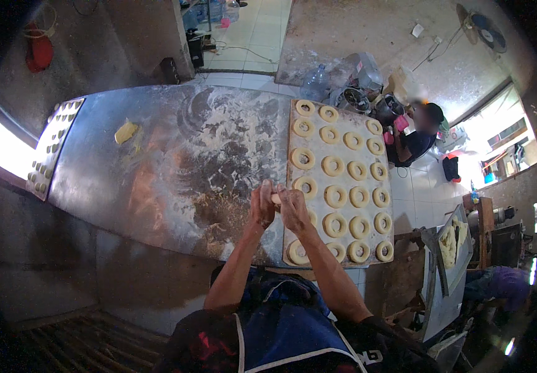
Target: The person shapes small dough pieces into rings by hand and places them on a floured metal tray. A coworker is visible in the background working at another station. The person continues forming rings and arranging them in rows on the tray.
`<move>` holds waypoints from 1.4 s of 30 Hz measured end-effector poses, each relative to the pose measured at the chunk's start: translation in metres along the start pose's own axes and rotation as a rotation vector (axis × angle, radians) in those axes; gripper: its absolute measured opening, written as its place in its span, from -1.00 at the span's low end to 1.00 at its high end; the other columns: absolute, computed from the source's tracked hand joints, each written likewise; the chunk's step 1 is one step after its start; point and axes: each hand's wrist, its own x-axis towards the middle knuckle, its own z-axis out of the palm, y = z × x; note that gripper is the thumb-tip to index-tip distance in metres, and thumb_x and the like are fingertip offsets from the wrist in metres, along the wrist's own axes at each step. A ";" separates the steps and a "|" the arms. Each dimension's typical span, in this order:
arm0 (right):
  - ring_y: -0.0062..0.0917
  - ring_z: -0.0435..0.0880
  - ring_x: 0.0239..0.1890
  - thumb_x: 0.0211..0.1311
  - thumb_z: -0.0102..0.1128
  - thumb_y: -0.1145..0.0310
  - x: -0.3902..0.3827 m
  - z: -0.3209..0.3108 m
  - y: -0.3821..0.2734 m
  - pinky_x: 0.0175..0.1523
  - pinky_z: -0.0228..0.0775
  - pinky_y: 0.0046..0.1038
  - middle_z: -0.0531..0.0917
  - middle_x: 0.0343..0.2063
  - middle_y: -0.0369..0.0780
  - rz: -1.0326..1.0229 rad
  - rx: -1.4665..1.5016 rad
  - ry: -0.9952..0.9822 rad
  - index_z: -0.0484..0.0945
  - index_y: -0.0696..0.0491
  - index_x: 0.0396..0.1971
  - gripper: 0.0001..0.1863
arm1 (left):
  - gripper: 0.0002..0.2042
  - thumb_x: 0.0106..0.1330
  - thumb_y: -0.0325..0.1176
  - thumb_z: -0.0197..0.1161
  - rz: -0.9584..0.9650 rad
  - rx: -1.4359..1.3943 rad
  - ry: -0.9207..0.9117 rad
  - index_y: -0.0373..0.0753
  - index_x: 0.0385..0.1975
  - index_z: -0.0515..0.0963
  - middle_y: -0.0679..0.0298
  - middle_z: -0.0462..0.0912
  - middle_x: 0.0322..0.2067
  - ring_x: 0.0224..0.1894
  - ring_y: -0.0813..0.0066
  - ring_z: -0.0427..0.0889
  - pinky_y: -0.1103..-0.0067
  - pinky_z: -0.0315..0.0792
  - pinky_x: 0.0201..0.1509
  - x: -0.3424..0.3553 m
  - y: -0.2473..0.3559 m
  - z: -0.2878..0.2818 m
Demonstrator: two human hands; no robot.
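Observation:
Between my two hands is a small piece of pale dough (276, 199), mostly covered by the fingers. My left hand (262, 208) is closed around its left side, and my right hand (294, 210) is closed on it from the right. Both are held together above the edge where the floured table meets a board (343, 165) of dough rings. Several pale dough rings, such as one ring (335, 197), lie in rows on that board. My right hand is nearest to them and hides part of the left row.
The metal table (100, 180) carries scattered flour (231, 130) and a flat yellowish lump (126, 132). A tray of small pieces (57, 143) lies at the far left end. Beyond the board another person (414, 133) is near pots and a water bottle (315, 81). A metal-topped stand (449, 267) is at right.

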 end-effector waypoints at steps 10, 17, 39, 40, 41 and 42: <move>-0.56 0.33 -0.64 0.38 -0.15 -0.07 0.023 -0.060 0.047 -0.47 0.26 -0.42 0.43 -0.76 -0.24 0.112 0.261 0.095 0.47 0.21 -0.68 -0.35 | -0.66 0.44 -0.16 -0.14 -0.139 -0.245 0.109 -0.28 -0.44 0.41 0.28 0.41 -0.52 -0.46 0.36 0.39 0.40 0.32 -0.33 0.019 -0.066 0.076; -0.45 0.41 -0.63 0.38 -0.18 -0.10 0.062 -0.141 0.049 -0.43 0.31 -0.35 0.45 -0.74 -0.13 0.268 0.073 0.092 0.46 0.25 -0.65 -0.32 | -0.62 0.43 -0.12 -0.12 -0.423 -0.204 -0.037 -0.28 -0.54 0.35 0.30 0.34 -0.54 -0.39 0.50 0.34 0.49 0.29 -0.28 0.061 -0.024 0.151; -0.65 0.41 -0.51 0.35 -0.04 -0.03 0.187 -0.297 0.133 -0.44 0.29 -0.51 0.46 -0.63 -0.30 0.208 0.360 0.363 0.52 0.24 -0.53 -0.43 | -0.72 0.34 -0.15 -0.05 -0.177 -0.031 -0.332 -0.17 -0.54 0.36 0.38 0.37 -0.59 -0.54 0.54 0.36 0.60 0.32 -0.44 0.189 -0.062 0.343; -0.66 0.40 -0.52 0.35 -0.03 -0.03 0.198 -0.308 0.133 -0.44 0.28 -0.52 0.46 -0.63 -0.31 0.273 0.423 0.368 0.53 0.24 -0.53 -0.44 | -0.72 0.34 -0.14 -0.05 -0.085 0.111 -0.364 -0.16 -0.54 0.36 0.39 0.36 -0.59 -0.54 0.55 0.36 0.59 0.32 -0.42 0.202 -0.069 0.350; -0.64 0.36 -0.59 0.27 0.05 0.04 0.210 -0.320 0.131 -0.45 0.26 -0.43 0.52 -0.66 -0.27 0.120 0.356 0.339 0.58 0.24 -0.49 -0.51 | -0.68 0.37 -0.10 -0.04 -0.062 -0.026 -0.251 -0.19 -0.51 0.38 0.38 0.39 -0.56 -0.52 0.50 0.34 0.50 0.30 -0.37 0.208 -0.076 0.356; -0.64 0.38 -0.57 0.25 0.09 0.05 0.220 -0.328 0.128 -0.43 0.28 -0.44 0.54 -0.65 -0.27 -0.004 0.237 0.287 0.60 0.23 -0.45 -0.53 | -0.68 0.36 -0.08 -0.02 -0.089 -0.156 -0.222 -0.21 -0.49 0.39 0.37 0.40 -0.53 -0.50 0.48 0.34 0.48 0.30 -0.36 0.225 -0.083 0.362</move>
